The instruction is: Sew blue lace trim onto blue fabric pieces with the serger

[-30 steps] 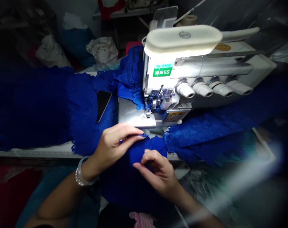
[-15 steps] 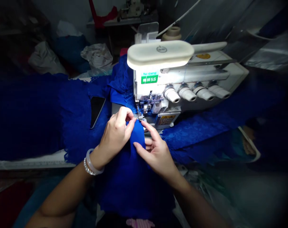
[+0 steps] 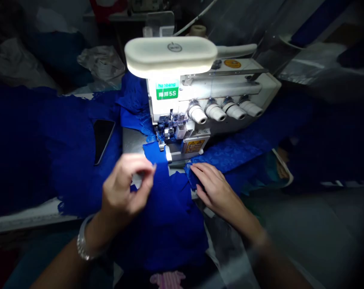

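The left hand (image 3: 124,186) is raised clear of the blue lace fabric (image 3: 170,216), fingers loosely curled, grasping nothing visible. The right hand (image 3: 213,186) lies open on the fabric, pinning it flat, with the fabric's end positioned at the presser foot (image 3: 162,145) of the overlock machine (image 3: 182,94).

From my remote seat the left hand (image 3: 124,184) comes through motion-blurred; I cannot tell whether its fingers (image 3: 146,172) pinch anything; the right forearm (image 3: 260,237) smears into a blur and runs off the bottom edge; the threads under the presser foot (image 3: 161,145) are too small for me to follow; the yellow warning label (image 3: 193,146) is too small to read; the bracelet (image 3: 82,243) blurs, its beads running together; the pink printed item (image 3: 167,280) is cut off by the bottom edge; the sewing machine on the far shelf (image 3: 142,5) is cut off by the top edge; the blue lace fabric (image 3: 64,140) fades into darkness toward the left edge.
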Demonstrator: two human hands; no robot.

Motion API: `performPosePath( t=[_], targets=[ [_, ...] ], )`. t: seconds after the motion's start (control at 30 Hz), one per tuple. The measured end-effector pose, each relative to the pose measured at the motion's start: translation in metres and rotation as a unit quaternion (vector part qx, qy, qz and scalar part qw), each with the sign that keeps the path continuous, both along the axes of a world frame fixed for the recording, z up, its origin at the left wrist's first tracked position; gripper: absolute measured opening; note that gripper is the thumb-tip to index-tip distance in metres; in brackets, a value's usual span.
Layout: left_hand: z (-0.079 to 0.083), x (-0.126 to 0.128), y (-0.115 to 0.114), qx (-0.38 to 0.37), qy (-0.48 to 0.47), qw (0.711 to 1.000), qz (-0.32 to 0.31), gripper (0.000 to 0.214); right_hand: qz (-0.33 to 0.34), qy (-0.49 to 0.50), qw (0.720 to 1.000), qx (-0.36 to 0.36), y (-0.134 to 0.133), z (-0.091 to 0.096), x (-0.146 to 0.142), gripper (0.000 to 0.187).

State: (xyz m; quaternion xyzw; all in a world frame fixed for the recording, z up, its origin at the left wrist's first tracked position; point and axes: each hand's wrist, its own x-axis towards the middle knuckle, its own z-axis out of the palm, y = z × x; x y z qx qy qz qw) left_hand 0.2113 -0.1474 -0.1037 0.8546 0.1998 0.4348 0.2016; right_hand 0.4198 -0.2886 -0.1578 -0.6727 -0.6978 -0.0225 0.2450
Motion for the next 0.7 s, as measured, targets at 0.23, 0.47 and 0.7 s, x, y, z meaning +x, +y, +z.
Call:
performPosePath(
  t=[0.23, 0.47, 0.7],
  targets=[
    [-0.035, 0.024, -0.042, -0.079, 0.212, 0.964, -0.140, 0.026, 0.024, 0.032, 0.997, 0.068, -0.002, -0.005, 0.017, 0.024],
    [-0.036, 0.072, -0.059, -0.066, 0.187, 0.972, -0.122, 0.054, 0.029, 0.075, 0.990, 0.114, -0.007, 0.019, 0.015, 0.021],
    [0.004, 0.026, -0.052, -0.565, 0.214, 0.729, -0.321, 0.044, 0.138, 0.153, 0.976, 0.073, -0.040, 0.069, -0.018, 0.028]
  ],
)
